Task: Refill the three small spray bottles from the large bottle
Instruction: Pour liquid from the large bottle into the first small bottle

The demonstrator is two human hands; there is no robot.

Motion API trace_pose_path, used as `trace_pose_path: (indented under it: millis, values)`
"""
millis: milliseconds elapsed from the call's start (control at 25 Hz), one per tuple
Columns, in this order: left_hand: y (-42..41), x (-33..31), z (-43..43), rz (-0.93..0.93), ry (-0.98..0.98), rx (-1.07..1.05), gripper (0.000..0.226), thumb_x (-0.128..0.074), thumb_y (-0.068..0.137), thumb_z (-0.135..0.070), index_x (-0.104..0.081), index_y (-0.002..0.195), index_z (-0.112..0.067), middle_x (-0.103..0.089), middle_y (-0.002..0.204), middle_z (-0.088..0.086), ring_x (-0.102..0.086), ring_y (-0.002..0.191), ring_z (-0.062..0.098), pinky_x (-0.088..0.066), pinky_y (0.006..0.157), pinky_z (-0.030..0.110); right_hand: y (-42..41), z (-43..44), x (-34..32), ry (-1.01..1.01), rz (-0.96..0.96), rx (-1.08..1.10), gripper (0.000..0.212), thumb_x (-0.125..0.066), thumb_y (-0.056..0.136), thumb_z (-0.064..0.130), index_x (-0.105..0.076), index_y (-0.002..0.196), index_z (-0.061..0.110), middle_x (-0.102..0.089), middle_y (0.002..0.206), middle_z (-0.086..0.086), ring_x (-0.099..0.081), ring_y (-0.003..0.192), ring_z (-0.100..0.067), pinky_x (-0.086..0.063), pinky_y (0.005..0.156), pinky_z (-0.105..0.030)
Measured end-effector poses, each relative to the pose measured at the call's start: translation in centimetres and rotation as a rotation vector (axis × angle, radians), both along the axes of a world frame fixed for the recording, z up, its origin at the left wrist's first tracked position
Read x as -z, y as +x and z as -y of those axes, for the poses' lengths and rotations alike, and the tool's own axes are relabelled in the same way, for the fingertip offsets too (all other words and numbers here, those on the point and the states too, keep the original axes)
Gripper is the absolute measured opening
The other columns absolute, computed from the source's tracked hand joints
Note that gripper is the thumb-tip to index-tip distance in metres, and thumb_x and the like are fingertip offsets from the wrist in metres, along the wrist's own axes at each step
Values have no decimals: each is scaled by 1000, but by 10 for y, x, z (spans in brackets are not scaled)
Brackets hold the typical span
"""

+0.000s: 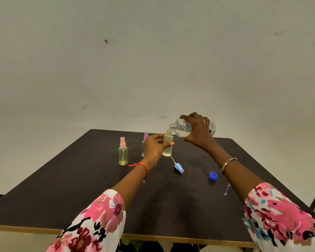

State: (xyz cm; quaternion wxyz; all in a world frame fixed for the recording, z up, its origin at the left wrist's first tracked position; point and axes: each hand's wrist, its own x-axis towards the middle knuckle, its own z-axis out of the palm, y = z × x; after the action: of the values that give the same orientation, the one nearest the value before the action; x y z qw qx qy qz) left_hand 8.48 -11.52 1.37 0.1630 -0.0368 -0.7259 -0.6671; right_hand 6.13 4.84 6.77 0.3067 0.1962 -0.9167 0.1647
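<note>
My right hand [198, 131] grips the large clear bottle [185, 127], tipped on its side with its open mouth just above a small open bottle [168, 145]. My left hand [154, 148] holds that small bottle upright on the dark table [80, 188]; it holds yellowish liquid in its lower part. Its light blue spray top [179, 167] with the white tube lies on the table in front of it. A pink-capped spray bottle [123, 151] stands to the left. A purple-capped one [145, 140] stands partly hidden behind my left hand.
A dark blue cap [213, 175] lies on the table to the right, near my right wrist. A thin chain [227, 189] lies close to the table's right edge. A plain wall rises behind the table.
</note>
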Motion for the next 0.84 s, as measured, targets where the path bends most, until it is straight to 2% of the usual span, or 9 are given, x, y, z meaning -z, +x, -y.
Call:
trace_pose_path:
  millis: [440, 600, 720, 840]
  values:
    - [1, 1, 0, 0, 17, 16, 44, -78, 66, -9, -60, 107, -3, -69, 102, 12, -61, 78, 10, -51, 67, 20, 0, 0, 2, 4, 0, 0, 68, -72, 63, 13, -50, 126, 21, -48, 116, -11, -44, 113, -27, -17, 105, -44]
    - [0, 1, -1, -1, 9, 7, 47, -79, 66, -10, -60, 108, -2, -68, 102, 11, -62, 80, 11, -51, 68, 21, 0, 0, 2, -7, -8, -4, 68, -72, 63, 11, -50, 126, 20, -48, 115, -12, -44, 112, -27, -17, 105, -44]
    - [0, 2, -1, -6, 1, 11, 45, -78, 66, -9, -61, 107, -2, -68, 99, 9, -60, 73, 3, -49, 57, 10, 1, -1, 2, -7, -2, -9, 68, -72, 64, 12, -49, 127, 19, -48, 116, -12, -44, 112, -27, -17, 105, -44]
    - [0, 4, -1, 3, 4, 25, 44, -78, 67, -9, -60, 107, -3, -68, 98, 7, -58, 70, -3, -48, 53, 9, 2, -2, 4, -2, 5, -7, 68, -72, 64, 13, -49, 128, 19, -48, 117, -12, -43, 113, -27, -17, 105, -44]
